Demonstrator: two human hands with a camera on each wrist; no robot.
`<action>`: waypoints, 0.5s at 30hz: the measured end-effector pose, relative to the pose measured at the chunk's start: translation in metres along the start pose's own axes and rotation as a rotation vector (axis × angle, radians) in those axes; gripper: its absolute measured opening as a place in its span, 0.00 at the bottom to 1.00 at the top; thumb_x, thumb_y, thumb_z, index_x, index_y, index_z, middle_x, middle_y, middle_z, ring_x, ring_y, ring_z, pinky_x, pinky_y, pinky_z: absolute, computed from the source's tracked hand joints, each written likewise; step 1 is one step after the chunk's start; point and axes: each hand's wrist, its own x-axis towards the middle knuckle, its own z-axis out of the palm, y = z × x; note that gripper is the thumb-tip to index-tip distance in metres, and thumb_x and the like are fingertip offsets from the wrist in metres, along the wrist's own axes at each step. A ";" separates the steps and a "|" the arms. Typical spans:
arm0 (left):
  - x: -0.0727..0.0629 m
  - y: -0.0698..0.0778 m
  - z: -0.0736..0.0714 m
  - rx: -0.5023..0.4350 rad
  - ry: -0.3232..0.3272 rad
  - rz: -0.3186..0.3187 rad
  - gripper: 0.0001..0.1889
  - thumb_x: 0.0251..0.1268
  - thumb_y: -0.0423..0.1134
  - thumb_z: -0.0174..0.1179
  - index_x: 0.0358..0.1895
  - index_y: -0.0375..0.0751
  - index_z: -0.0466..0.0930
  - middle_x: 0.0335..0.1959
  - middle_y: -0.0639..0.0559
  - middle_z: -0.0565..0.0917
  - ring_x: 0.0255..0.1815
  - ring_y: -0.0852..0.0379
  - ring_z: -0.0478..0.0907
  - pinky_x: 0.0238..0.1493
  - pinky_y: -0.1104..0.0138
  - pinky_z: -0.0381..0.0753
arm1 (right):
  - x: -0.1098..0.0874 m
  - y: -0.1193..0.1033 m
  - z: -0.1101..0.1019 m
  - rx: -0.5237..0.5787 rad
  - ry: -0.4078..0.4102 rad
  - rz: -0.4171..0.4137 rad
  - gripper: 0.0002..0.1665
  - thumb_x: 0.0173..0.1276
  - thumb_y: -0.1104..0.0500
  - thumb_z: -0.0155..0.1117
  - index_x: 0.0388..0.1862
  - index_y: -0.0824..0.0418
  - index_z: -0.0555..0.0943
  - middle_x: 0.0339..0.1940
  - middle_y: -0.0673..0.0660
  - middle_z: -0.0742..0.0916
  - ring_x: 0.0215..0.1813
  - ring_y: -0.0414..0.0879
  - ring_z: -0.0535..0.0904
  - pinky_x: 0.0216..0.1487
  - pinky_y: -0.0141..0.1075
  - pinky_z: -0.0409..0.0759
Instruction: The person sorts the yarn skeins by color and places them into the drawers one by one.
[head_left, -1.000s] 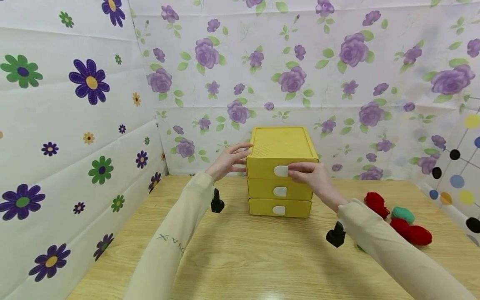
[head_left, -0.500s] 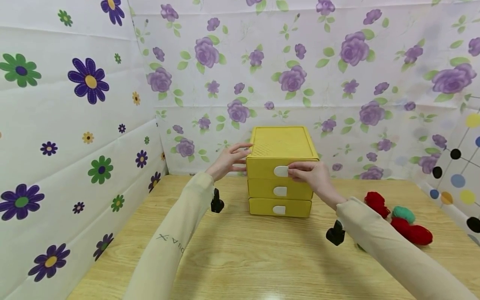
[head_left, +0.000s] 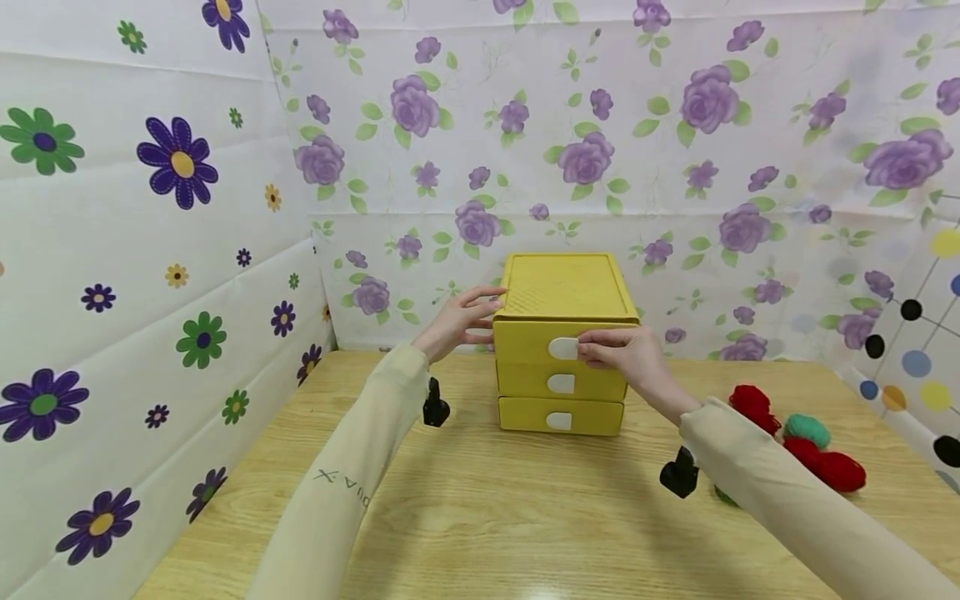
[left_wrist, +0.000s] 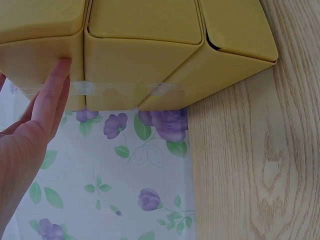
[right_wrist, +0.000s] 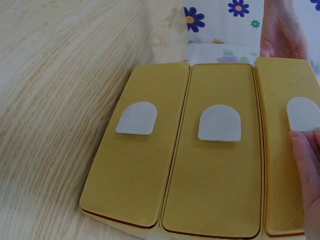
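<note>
A yellow chest (head_left: 566, 285) with three stacked drawers stands at the back of the table, each drawer front bearing a white tab handle. The top drawer (head_left: 521, 342) sticks out slightly past the lid. My right hand (head_left: 622, 354) pinches the edge of the top drawer's white handle (head_left: 563, 348), also seen in the right wrist view beside the fingers (right_wrist: 306, 160). My left hand (head_left: 459, 321) has its fingers extended against the chest's left side near the top. In the left wrist view a fingertip of that hand (left_wrist: 42, 112) touches the yellow side wall.
Red yarn (head_left: 823, 465) and a teal yarn ball (head_left: 807, 429) lie to the right on the wooden table (head_left: 487, 517). Something green (head_left: 724, 497) shows partly behind the right sleeve. Flowered cloth (head_left: 420, 167) hangs behind and to the left.
The top drawer has come forward a little, with my right hand moving along on its handle. My left hand has stayed in place against the chest's side.
</note>
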 end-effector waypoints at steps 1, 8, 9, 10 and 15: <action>0.000 0.000 0.000 0.004 0.002 0.000 0.19 0.69 0.40 0.50 0.62 0.46 0.68 0.57 0.43 0.65 0.51 0.37 0.68 0.48 0.50 0.71 | -0.001 0.000 0.000 -0.003 -0.003 -0.002 0.14 0.61 0.69 0.61 0.43 0.79 0.78 0.37 0.68 0.83 0.39 0.57 0.80 0.40 0.46 0.76; 0.000 0.000 0.001 0.015 0.009 0.000 0.20 0.68 0.41 0.51 0.62 0.47 0.68 0.58 0.44 0.64 0.51 0.39 0.70 0.48 0.49 0.71 | -0.007 -0.003 0.001 -0.018 -0.012 -0.004 0.13 0.61 0.70 0.60 0.43 0.79 0.78 0.36 0.68 0.83 0.37 0.53 0.81 0.41 0.47 0.76; 0.000 0.000 0.001 0.015 0.009 0.000 0.20 0.68 0.41 0.51 0.62 0.46 0.68 0.59 0.44 0.64 0.51 0.39 0.70 0.48 0.49 0.71 | -0.007 -0.003 0.001 -0.018 -0.013 -0.004 0.13 0.61 0.70 0.60 0.43 0.79 0.78 0.36 0.68 0.83 0.37 0.52 0.81 0.41 0.47 0.76; -0.001 0.000 0.001 0.015 0.010 0.000 0.20 0.68 0.41 0.51 0.62 0.47 0.68 0.59 0.45 0.64 0.51 0.39 0.70 0.48 0.49 0.71 | -0.008 -0.004 0.001 -0.021 -0.012 -0.003 0.13 0.61 0.70 0.60 0.43 0.79 0.78 0.36 0.67 0.83 0.37 0.52 0.82 0.41 0.47 0.76; -0.002 0.001 0.003 0.026 0.011 0.001 0.20 0.69 0.41 0.50 0.63 0.47 0.67 0.60 0.47 0.63 0.51 0.39 0.69 0.45 0.53 0.74 | -0.011 -0.005 0.000 -0.025 -0.014 0.012 0.14 0.61 0.69 0.60 0.43 0.78 0.78 0.37 0.67 0.83 0.37 0.50 0.82 0.41 0.47 0.76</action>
